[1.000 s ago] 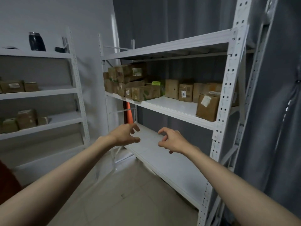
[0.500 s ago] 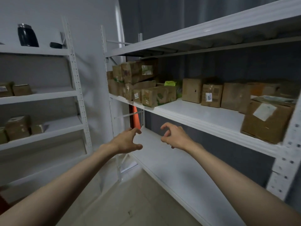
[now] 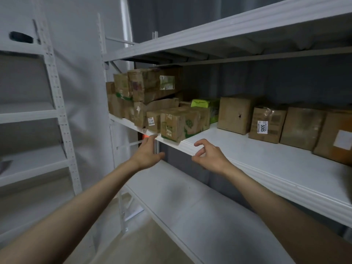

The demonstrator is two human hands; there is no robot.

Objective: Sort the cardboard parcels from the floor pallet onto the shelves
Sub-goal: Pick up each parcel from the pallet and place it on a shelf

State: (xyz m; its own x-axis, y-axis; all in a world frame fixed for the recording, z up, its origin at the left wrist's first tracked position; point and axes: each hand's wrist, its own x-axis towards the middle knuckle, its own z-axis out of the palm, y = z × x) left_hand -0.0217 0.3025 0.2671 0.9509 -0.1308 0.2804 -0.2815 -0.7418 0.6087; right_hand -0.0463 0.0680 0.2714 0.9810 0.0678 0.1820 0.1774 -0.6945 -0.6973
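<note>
Parcels [image 3: 179, 123]: brown cardboard, stacked and lined along the middle shelf [image 3: 247, 149] of the right rack. Pile at the far left end, two high; single boxes further right, one with a puncture [image 3: 233, 115], one labelled 5005 [image 3: 266, 123]. Green box [image 3: 203, 103] lodged behind the front row. No pallet in view, no parcel in hand.

Left hand [image 3: 147, 154]: empty, fingers straight and relaxed, just under the shelf lip, below the front parcel. Right hand [image 3: 208, 155]: empty, fingers loosely curled, thumb apart, at the shelf edge beside that same parcel. Touching the edge or not: cannot tell.

Handling, as judged: small boxes, likely light to moderate, one-person lifts. Cardboard creased, dented, tape wrinkled; walls likely soft, so squeezing mid-panel unwise. Best taken with palms on two opposite sides, low, near the bottom corners where board is stiffest. Surface matt, not slippery; taped strips slicker. Front parcel overhangs the lip slightly: risk of tipping if nudged. Stacked pile on the left leans unevenly; top box to be steadied before any shift beneath.
</note>
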